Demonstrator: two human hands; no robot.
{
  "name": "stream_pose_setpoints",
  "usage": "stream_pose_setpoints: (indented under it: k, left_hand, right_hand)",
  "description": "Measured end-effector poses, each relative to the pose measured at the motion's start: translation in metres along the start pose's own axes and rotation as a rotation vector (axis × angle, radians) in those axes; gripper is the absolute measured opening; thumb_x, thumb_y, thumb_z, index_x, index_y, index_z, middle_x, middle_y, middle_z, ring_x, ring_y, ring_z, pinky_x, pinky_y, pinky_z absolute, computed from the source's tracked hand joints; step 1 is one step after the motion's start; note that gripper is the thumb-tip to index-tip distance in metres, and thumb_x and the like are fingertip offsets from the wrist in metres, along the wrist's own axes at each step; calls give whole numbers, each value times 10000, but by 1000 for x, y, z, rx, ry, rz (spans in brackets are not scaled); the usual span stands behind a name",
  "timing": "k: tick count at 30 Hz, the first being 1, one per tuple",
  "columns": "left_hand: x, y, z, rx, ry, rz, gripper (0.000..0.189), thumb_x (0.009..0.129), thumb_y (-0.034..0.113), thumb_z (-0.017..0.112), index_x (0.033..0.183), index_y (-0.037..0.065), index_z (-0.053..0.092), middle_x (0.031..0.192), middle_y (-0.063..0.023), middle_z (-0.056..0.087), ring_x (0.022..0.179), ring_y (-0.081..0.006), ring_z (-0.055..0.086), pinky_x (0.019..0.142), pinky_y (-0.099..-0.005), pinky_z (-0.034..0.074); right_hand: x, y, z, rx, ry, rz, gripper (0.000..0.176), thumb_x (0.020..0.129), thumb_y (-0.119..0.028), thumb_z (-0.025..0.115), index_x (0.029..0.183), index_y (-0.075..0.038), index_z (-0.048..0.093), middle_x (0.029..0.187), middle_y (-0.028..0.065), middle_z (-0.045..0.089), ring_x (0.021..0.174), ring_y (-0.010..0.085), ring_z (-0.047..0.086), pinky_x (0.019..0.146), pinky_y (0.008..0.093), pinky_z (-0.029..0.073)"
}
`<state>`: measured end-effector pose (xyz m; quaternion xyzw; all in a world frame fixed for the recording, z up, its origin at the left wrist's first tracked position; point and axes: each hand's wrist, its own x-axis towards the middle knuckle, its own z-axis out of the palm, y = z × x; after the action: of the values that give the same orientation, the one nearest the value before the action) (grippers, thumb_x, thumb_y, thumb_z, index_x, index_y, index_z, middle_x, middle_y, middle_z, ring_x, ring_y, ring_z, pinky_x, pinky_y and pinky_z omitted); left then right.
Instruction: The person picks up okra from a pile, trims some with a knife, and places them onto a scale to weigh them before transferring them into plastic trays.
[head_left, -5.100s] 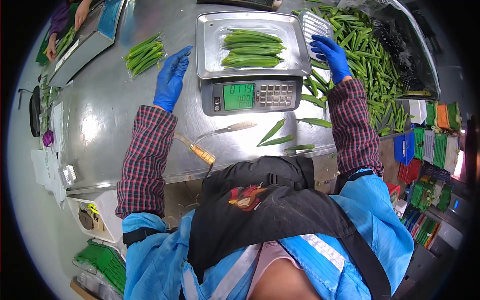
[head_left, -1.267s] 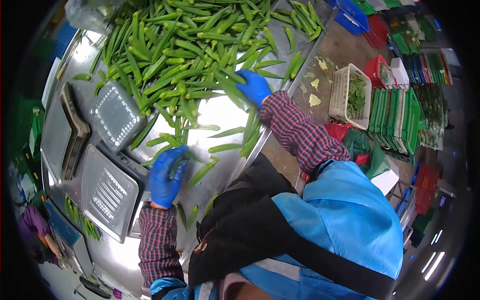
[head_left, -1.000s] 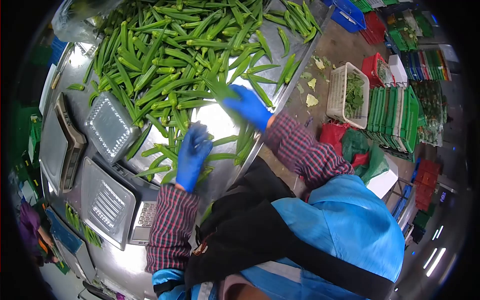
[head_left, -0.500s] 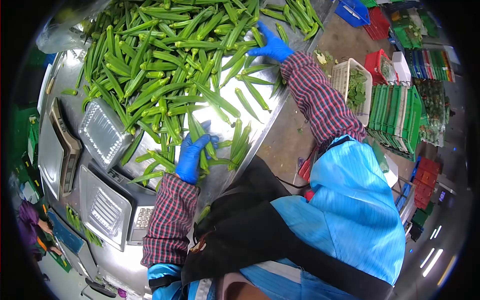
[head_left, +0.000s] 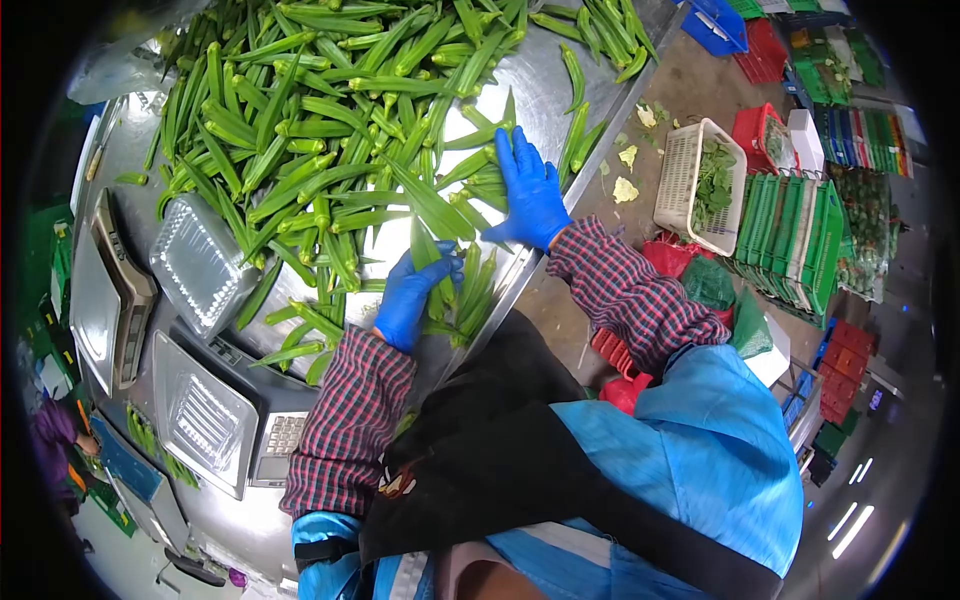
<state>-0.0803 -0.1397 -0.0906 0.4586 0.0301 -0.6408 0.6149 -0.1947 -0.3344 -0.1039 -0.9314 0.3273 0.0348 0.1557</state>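
Note:
A large heap of green okra point(head_left: 310, 130) covers the upper part of the metal table point(head_left: 530, 70). My left hand point(head_left: 408, 300), in a blue glove, is closed around okra pods point(head_left: 424, 250) near the heap's lower edge. More pods point(head_left: 475, 300) lie just right of it, by the table edge. My right hand point(head_left: 530, 190), also gloved in blue, has its fingers spread beside several pods point(head_left: 483, 180) at the heap's right side. An empty clear plastic tray point(head_left: 203, 265) lies left of the heap.
Another clear tray point(head_left: 208, 415) sits on a scale with a keypad point(head_left: 284, 436); a second scale point(head_left: 128, 290) stands further left. Beyond the right table edge are a white basket with leaves point(head_left: 700, 185) and green crates point(head_left: 790, 235). Another person's hand point(head_left: 88, 444) shows far left.
My right hand has moved down and toward my left hand, pods near it have shifted, and my left hand has moved slightly right and up with its pods.

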Motion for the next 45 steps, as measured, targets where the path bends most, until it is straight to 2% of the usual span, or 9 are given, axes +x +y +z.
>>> stream_pose_setpoints:
  k: [4,7,16,26,28,32,34,36,45]
  left_hand:
    - [-4,13,10,103,55,45,310,865,36,566,1162,-35,512,885,-94,601,785,-170,577,751,-285,470]
    - [0,18,3,133,61,69,344,824,27,636,1152,-24,546,903,-79,621,756,-137,590,708,-257,486]
    - [25,47,0,270,80,205,322,797,14,652,1103,-32,565,862,-67,614,726,-139,583,681,-261,480]
    - [69,66,17,437,142,340,274,782,91,682,1035,12,612,851,-77,642,713,-138,591,661,-264,480]
    - [86,84,26,873,251,480,322,785,109,685,1084,20,607,878,-66,657,777,-98,603,714,-229,481]
    - [132,96,51,1428,353,783,374,750,158,621,1112,66,597,953,-165,659,849,-306,648,753,-390,507]
    - [156,94,65,1604,294,662,353,742,137,580,1087,66,596,992,-186,640,912,-382,606,789,-459,485]
    - [176,87,69,1670,278,753,312,763,135,567,1065,57,577,928,-190,648,852,-375,624,748,-464,494]
    - [174,97,63,1575,340,613,445,718,243,672,1105,55,559,863,-231,637,824,-390,622,722,-476,486]
  right_hand:
    - [12,7,-1,91,114,12,1127,551,-302,764,1468,-125,133,1435,253,257,1158,398,462,910,492,420]
    - [22,13,-1,-48,162,30,853,561,-260,719,1357,-207,415,1378,268,349,1009,390,567,823,439,494]
    - [15,29,4,45,196,43,656,615,-250,704,1237,-166,516,1238,234,486,933,394,588,802,447,495]
    - [27,25,7,165,160,106,678,614,-259,724,1220,-101,465,1073,180,576,904,348,615,766,429,504]
    - [21,28,0,280,183,208,738,620,-265,724,1275,-105,424,1045,192,611,901,366,621,777,422,507]
    - [16,29,-16,355,86,339,714,641,-272,686,1280,-68,442,1024,219,626,871,375,628,776,433,508]
    - [20,34,-11,382,104,390,674,633,-262,699,1242,-60,493,953,207,651,850,352,645,767,408,513]
    - [27,39,-5,1162,285,465,643,625,-259,711,1206,-56,526,932,204,654,829,328,657,755,379,515]
    - [70,6,8,446,360,370,806,605,-159,728,1329,-123,377,1042,193,614,902,381,618,793,428,499]
